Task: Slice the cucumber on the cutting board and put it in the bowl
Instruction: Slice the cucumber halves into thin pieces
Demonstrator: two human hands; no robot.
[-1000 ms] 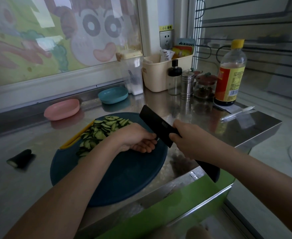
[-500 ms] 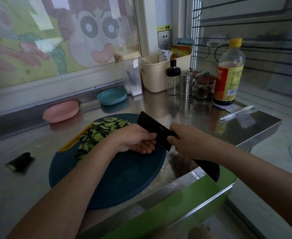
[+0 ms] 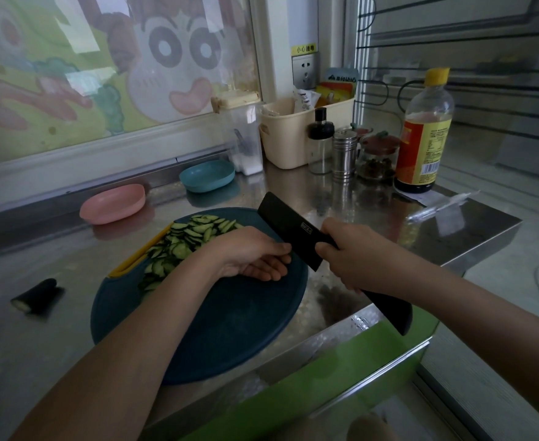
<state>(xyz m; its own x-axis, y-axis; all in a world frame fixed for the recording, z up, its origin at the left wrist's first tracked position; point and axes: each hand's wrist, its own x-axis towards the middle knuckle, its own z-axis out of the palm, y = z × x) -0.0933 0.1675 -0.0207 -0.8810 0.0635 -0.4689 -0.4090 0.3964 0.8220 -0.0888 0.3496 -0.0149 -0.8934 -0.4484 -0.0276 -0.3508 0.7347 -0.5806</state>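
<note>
Black cleaver gripped tight in the right hand — blade just beside the left hand, curled on the blue cutting board (what's under it, can't tell); cucumber slices heaped behind.

We count two hands: left hand, right hand. One knife, one cutting board, and one cucumber stub at far left.

Two shallow bowls: pink bowl, teal bowl.

Upper right: one sauce bottle, one steel shaker, one black-capped bottle, one cream caddy, one clear lidded container. One red-lidded jar, possibly a second behind it.

One pile of slices, too overlapped to count.
</note>
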